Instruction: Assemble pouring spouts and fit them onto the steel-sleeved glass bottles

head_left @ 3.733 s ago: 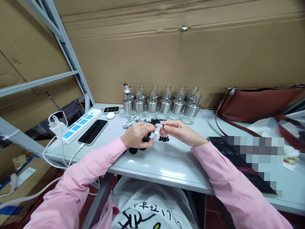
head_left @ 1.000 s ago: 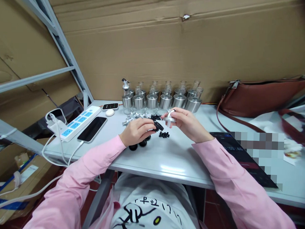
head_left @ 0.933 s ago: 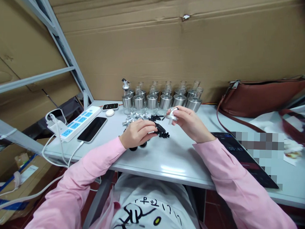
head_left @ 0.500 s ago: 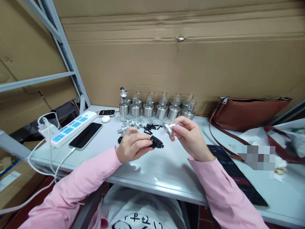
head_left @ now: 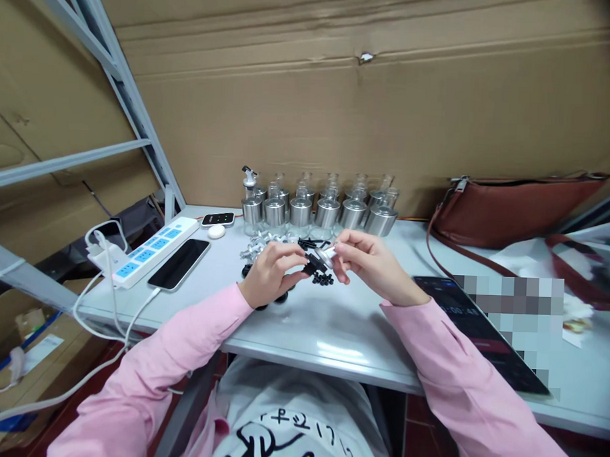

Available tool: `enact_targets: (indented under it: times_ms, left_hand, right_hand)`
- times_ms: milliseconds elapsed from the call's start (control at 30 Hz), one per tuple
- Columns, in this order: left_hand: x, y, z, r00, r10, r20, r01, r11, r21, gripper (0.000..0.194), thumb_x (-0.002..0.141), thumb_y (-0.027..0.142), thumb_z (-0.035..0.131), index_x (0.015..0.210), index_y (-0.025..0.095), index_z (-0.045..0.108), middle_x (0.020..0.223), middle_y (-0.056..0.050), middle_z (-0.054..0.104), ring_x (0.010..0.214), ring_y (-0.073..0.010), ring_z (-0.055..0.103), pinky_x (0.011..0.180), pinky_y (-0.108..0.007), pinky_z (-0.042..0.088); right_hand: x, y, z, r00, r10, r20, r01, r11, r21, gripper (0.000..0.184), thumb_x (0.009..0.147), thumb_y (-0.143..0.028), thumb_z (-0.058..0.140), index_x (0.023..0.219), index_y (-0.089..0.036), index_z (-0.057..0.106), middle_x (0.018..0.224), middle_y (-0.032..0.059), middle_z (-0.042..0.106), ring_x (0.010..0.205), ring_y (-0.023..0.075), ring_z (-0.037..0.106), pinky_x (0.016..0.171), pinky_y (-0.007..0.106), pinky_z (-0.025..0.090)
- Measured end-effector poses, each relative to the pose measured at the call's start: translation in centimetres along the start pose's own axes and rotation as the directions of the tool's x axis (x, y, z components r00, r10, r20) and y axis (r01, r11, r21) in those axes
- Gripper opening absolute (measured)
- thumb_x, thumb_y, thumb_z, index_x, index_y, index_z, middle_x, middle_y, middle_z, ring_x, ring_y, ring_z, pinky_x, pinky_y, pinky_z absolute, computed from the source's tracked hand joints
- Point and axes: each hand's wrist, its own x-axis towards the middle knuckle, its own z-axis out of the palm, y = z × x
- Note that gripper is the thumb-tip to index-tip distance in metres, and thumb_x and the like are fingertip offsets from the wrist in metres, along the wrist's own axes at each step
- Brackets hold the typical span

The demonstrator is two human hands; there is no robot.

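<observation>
Over the middle of the table, my left hand (head_left: 273, 271) is closed on a black ribbed stopper (head_left: 312, 265). My right hand (head_left: 366, 264) pinches a silvery pourer spout (head_left: 326, 255), its flange against or very close to the stopper. Whether the two parts are joined I cannot tell. Just behind lie black tubes (head_left: 312, 243) and a heap of silver-white spouts (head_left: 264, 243). Small black caps (head_left: 324, 279) are below the spout. More black round stoppers (head_left: 281, 298) lie partly hidden under my left hand.
Several glass bottles with steel sleeves (head_left: 328, 212) stand in rows at the back; one bears a pourer (head_left: 249, 176). A power strip (head_left: 157, 250), a phone (head_left: 179, 265) and a small white device (head_left: 218, 219) are at left. At right are a tablet (head_left: 481, 334) and a brown bag (head_left: 526, 213).
My left hand has picked up a black stopper. My right hand has turned the spout and brought it left against or beside the stopper; they were apart half a second ago.
</observation>
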Motion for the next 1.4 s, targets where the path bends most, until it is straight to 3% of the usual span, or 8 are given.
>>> enact_targets:
  times_ms: [233,400,533,700,1100,1300,1400]
  left_hand:
    - [-0.5,-0.4,0.3,0.987,-0.035,0.156,0.036,0.999,-0.004,0.045,0.094,0.036,0.042,0.133,0.018,0.028,0.114,-0.014,0.057,0.103,-0.0202,0.059,0.085,-0.037,0.048]
    - [-0.5,-0.3,0.4,0.962,0.031,0.270,-0.025,0.999,-0.027,0.051,0.096,0.028,0.037,0.141,0.016,0.015,0.120,-0.016,0.058,0.111,-0.0212,0.056,0.086,-0.038,0.045]
    - [-0.6,-0.3,0.5,0.959,0.064,0.275,-0.054,0.998,-0.043,0.047,0.097,0.027,0.033,0.140,0.014,0.020,0.119,-0.016,0.058,0.112,-0.0218,0.055,0.087,-0.038,0.044]
    - [-0.7,-0.2,0.6,0.952,0.049,0.301,-0.036,0.998,-0.051,0.049,0.098,0.028,0.026,0.143,0.015,0.012,0.123,-0.016,0.055,0.116,-0.0227,0.052,0.086,-0.038,0.044]
    - [-0.9,-0.1,1.0,0.954,0.049,0.295,-0.050,0.999,-0.006,0.043,0.096,0.024,0.033,0.136,0.015,0.019,0.113,-0.014,0.060,0.107,-0.0210,0.056,0.082,-0.036,0.041]
    - [-0.8,0.1,0.9,0.957,0.030,0.289,-0.028,1.000,-0.010,0.038,0.096,0.023,0.032,0.132,0.017,0.023,0.112,-0.013,0.061,0.103,-0.0207,0.058,0.082,-0.036,0.040]
    - [-0.6,0.2,0.6,0.966,-0.019,0.257,0.042,0.996,-0.084,0.039,0.096,0.032,0.034,0.131,0.018,0.026,0.112,-0.012,0.060,0.090,-0.0190,0.060,0.082,-0.037,0.042]
  right_hand:
    - [0.3,0.0,1.0,0.994,-0.007,-0.106,-0.005,0.993,-0.119,0.038,0.074,-0.045,0.068,0.062,-0.017,0.046,0.041,-0.0062,0.052,0.031,0.0036,0.040,0.032,0.016,0.024]
    - [0.3,0.0,1.5,0.989,-0.024,-0.145,-0.001,0.985,-0.171,0.040,0.069,-0.048,0.071,0.061,-0.018,0.045,0.040,-0.0067,0.051,0.030,0.0028,0.037,0.032,0.017,0.024]
    - [0.3,0.2,1.5,0.991,-0.004,-0.137,-0.019,0.986,-0.163,0.042,0.068,-0.050,0.071,0.060,-0.018,0.045,0.040,-0.0067,0.050,0.030,0.0032,0.038,0.031,0.016,0.024]
    - [0.2,0.3,1.7,0.993,0.006,-0.120,-0.025,0.988,-0.152,0.040,0.071,-0.049,0.068,0.062,-0.018,0.044,0.038,-0.0063,0.051,0.028,0.0040,0.039,0.030,0.016,0.023]
    - [0.1,0.4,1.8,0.996,0.043,-0.083,-0.057,0.982,-0.179,0.037,0.074,-0.049,0.065,0.064,-0.019,0.046,0.036,-0.0051,0.054,0.030,0.0082,0.048,0.032,0.017,0.034]
    - [0.0,0.3,1.9,0.996,0.067,-0.066,-0.078,0.982,-0.172,0.038,0.073,-0.050,0.065,0.066,-0.019,0.045,0.038,-0.0050,0.055,0.033,0.0104,0.053,0.034,0.019,0.037]
    - [0.1,0.3,1.7,0.997,0.028,-0.072,-0.039,0.987,-0.154,0.036,0.074,-0.050,0.066,0.067,-0.018,0.048,0.042,-0.0047,0.056,0.034,0.0096,0.052,0.036,0.020,0.038]
